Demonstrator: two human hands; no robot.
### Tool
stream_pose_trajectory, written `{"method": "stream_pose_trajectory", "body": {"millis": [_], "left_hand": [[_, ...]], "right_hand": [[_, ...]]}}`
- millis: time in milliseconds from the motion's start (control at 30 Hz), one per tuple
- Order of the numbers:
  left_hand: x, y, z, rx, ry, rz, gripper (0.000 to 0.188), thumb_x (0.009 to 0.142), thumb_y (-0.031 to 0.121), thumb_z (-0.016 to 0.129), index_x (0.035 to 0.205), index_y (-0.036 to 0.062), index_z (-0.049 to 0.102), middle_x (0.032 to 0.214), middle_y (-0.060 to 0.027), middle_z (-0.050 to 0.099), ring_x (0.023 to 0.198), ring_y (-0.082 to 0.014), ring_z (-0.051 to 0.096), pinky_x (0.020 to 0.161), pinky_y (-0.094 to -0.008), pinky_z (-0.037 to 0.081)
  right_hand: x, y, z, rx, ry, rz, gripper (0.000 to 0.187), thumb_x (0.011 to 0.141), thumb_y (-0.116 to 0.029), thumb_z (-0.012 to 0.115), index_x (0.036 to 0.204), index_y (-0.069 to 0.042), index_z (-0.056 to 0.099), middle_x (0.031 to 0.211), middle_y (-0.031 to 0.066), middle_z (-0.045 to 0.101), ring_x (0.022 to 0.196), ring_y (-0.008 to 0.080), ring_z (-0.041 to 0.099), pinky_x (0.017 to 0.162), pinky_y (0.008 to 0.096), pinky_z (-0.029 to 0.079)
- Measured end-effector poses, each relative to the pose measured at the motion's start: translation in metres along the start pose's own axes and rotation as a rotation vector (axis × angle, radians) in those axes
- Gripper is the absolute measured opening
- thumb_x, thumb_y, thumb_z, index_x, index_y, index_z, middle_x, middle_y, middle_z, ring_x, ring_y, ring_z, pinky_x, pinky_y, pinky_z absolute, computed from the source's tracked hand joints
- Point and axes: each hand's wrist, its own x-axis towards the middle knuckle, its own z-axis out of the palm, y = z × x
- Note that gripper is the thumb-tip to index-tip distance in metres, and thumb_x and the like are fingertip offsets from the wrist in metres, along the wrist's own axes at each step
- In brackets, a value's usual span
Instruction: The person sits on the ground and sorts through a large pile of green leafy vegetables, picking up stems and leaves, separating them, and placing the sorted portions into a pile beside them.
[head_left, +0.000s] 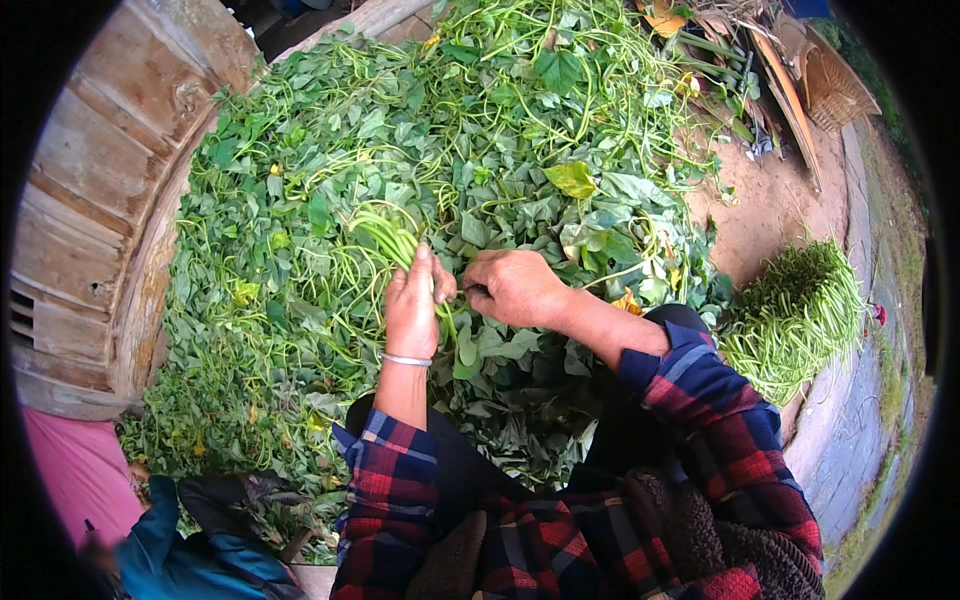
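From my distant place, I watched the bunch of green stems in the middle of the scene, above the leaf pile. The left hand was closed around it, the thumb laid along the stems. Their pale ends came out on the far left side of the grip, and some green hung out at its near side. The right hand was just beside, on the right, its fingers bent inward; the tips were hidden, so I could not tell whether they were closed or pinched something.

I judged the bunch to be light and flexible, perhaps a little moist and slippery, with stems that could snap or bruise under a hard squeeze. The middle, where the stems lay together, seemed to me the best place to hold; the leaves looked soft and easy to tear.

Around the hands, the pile spread far and left, with loose stems crossing among the leaves. To the right stood a stack of many stems, and far right a woven basket. A wooden panel bordered the left; at near left I saw pink cloth and a teal garment.
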Motion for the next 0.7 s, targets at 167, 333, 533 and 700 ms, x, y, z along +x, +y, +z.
{"method": "stream_pose_trajectory", "body": {"millis": [167,333,533,700], "left_hand": [[-0.003,-0.002,0.011,0.081,0.015,0.029,0.034,0.095,0.029,0.045,0.069,0.0085,0.041,0.055,0.0004,0.04,0.05,-0.0094,0.038,0.049,-0.0247,0.031],[0.0,-0.004,0.017,0.097,0.007,0.066,0.034,0.095,0.029,0.045,0.067,0.0098,0.04,0.054,0.0002,0.039,0.05,-0.0087,0.037,0.049,-0.0246,0.032],[-0.002,0.006,0.018,0.006,0.178,-0.026,0.033,0.094,0.026,0.047,0.065,0.0097,0.043,0.051,0.001,0.037,0.046,-0.0081,0.037,0.043,-0.0243,0.031],[0.001,0.027,-0.019,-0.187,0.224,0.11,0.036,0.095,0.033,0.041,0.068,0.01,0.04,0.051,0.0005,0.032,0.048,-0.0117,0.033,0.044,-0.0265,0.03]], "right_hand": [[0.011,0.012,0.005,0.53,-0.024,0.446,0.033,0.072,-0.029,0.055,0.093,-0.005,0.066,0.088,0.019,0.064,0.084,0.0342,0.061,0.078,0.0365,0.049],[0.011,0.01,0.009,0.333,0.104,0.38,0.027,0.07,-0.025,0.057,0.084,-0.004,0.065,0.086,0.0176,0.063,0.078,0.0326,0.062,0.073,0.0373,0.05],[0.009,0.035,0.017,-0.384,0.142,0.193,0.015,0.071,-0.02,0.059,0.077,-0.007,0.064,0.073,0.008,0.06,0.072,0.0283,0.062,0.062,0.0408,0.051],[0.008,0.054,-0.022,-0.393,0.104,0.465,0.019,0.076,-0.021,0.058,0.092,-0.011,0.063,0.095,0.0101,0.057,0.083,0.0295,0.061,0.071,0.0402,0.05]]}}
